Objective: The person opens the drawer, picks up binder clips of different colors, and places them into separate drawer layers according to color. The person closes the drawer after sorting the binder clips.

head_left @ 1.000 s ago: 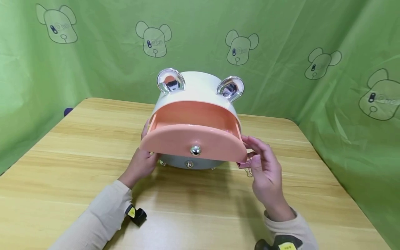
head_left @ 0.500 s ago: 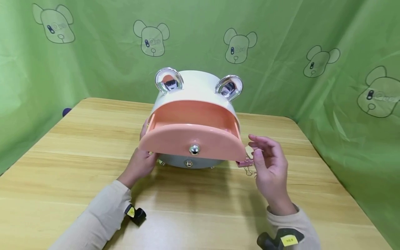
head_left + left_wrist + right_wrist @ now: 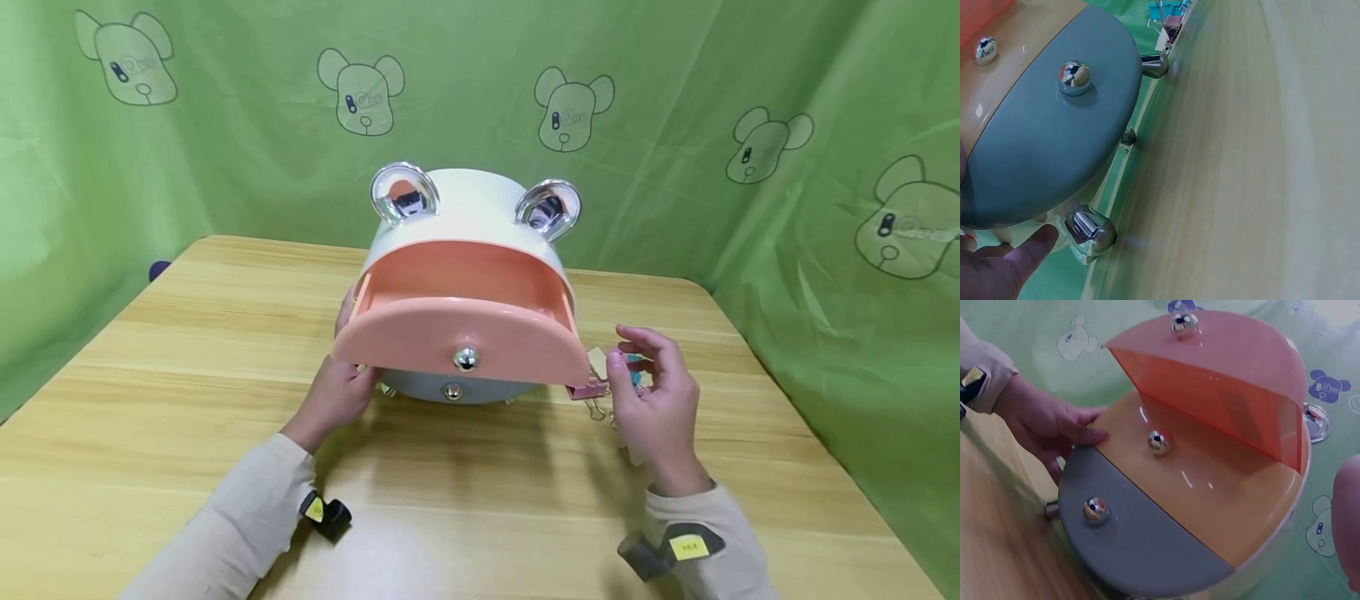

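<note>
Head view: from where I stand, green curtain (image 3: 465,42) behind, pink binder clip (image 3: 587,391) and others on the table (image 3: 465,508), partly blocked by the pulled-out pink top drawer (image 3: 405,337) and the right hand (image 3: 658,404), fingers loosely curved, pinching nothing I can see. Left hand (image 3: 341,392) grips the side of the white cabinet (image 3: 480,200), mid-table, silver ears (image 3: 550,210) on top.
Left wrist view: blue-grey bottom drawer (image 3: 1054,150) closed, silver foot (image 3: 1091,231) below; teal clip (image 3: 1165,10) beyond.
Right wrist view: orange middle drawer (image 3: 1210,487) closed, left thumb at its edge.
</note>
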Demonstrator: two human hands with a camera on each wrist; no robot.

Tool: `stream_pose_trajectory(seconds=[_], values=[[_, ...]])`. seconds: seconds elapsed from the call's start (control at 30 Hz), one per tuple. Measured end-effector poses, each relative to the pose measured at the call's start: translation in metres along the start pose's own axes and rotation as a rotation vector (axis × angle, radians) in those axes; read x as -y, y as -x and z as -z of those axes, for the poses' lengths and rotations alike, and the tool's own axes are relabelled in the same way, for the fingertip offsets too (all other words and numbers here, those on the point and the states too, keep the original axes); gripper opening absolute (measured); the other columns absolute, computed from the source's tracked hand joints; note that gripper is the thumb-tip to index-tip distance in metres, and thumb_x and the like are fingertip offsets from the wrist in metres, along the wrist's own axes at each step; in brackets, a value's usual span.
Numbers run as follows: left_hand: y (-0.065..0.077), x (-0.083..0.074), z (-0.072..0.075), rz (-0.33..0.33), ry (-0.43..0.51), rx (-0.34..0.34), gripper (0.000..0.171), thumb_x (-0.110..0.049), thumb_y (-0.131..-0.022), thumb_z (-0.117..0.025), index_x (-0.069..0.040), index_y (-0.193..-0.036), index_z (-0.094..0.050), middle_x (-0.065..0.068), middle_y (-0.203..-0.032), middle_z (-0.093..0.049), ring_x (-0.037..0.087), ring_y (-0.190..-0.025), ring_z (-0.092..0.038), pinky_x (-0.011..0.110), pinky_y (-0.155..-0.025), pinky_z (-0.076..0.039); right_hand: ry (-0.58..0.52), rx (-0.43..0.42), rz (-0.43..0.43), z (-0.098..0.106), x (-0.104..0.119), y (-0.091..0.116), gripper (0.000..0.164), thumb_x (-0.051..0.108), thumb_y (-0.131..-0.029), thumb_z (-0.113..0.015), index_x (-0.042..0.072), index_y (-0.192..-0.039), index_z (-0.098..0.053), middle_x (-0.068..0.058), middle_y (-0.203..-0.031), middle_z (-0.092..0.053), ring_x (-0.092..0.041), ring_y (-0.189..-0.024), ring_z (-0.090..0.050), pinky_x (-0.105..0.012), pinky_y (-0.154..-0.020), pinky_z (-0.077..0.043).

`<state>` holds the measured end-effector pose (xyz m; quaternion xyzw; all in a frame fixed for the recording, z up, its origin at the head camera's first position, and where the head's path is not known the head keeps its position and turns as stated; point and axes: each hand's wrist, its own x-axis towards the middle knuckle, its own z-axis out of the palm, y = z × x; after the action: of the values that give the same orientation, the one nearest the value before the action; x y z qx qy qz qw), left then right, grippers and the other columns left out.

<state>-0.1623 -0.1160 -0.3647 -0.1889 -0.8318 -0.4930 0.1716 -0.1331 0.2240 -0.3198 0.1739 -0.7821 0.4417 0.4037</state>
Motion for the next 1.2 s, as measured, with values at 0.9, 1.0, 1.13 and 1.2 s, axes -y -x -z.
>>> stream_pose_trajectory(seconds=[0.9, 1.0, 1.13, 1.2], values=[[-0.001, 0.0, 0.0, -0.041, 0.034, -0.015, 0.077, -0.01, -0.099, -0.053, -0.008, -0.155, -0.001, 0.008, -0.159, -0.02, 0.021, -0.135, -0.034, 0.042, -0.108, -0.033, 0.43, 0.378, -0.246, 0.017, -0.031, 0.011, 0.034, 0.013, -0.089, -0.068, 0.004, -0.121, -0.061, -0.02, -0.117, -0.058, -0.04, -0.105, -0.053, -0.058, -0.085, -0.044], [0.0, 0.0, -0.001, -0.038, 0.037, -0.016, 0.078, -0.01, -0.099, -0.053, -0.009, -0.155, 0.001, 0.01, -0.157, -0.026, 0.021, -0.134, -0.036, 0.042, -0.107, -0.034, 0.45, 0.411, -0.201, 0.017, -0.034, 0.011, 0.034, 0.013, -0.087, -0.07, 0.001, -0.118, -0.062, -0.023, -0.12, -0.059, -0.044, -0.11, -0.053, -0.061, -0.091, -0.041], [0.0, 0.0, -0.001, -0.031, 0.044, -0.022, 0.08, -0.01, -0.098, -0.053, -0.01, -0.155, 0.003, 0.012, -0.153, -0.034, 0.021, -0.133, -0.037, 0.043, -0.107, -0.034, 0.479, 0.474, -0.178, 0.018, -0.037, 0.011, 0.034, 0.013, -0.088, -0.07, -0.003, -0.117, -0.062, -0.025, -0.121, -0.06, -0.046, -0.115, -0.052, -0.061, -0.095, -0.039], [0.0, 0.0, -0.001, -0.028, 0.046, -0.02, 0.08, -0.01, -0.099, -0.053, -0.009, -0.155, 0.003, 0.012, -0.153, -0.034, 0.021, -0.134, -0.037, 0.043, -0.108, -0.033, 0.494, 0.521, -0.199, 0.019, -0.039, 0.011, 0.034, 0.012, -0.088, -0.069, -0.004, -0.117, -0.062, -0.026, -0.122, -0.059, -0.047, -0.117, -0.05, -0.061, -0.097, -0.038]])
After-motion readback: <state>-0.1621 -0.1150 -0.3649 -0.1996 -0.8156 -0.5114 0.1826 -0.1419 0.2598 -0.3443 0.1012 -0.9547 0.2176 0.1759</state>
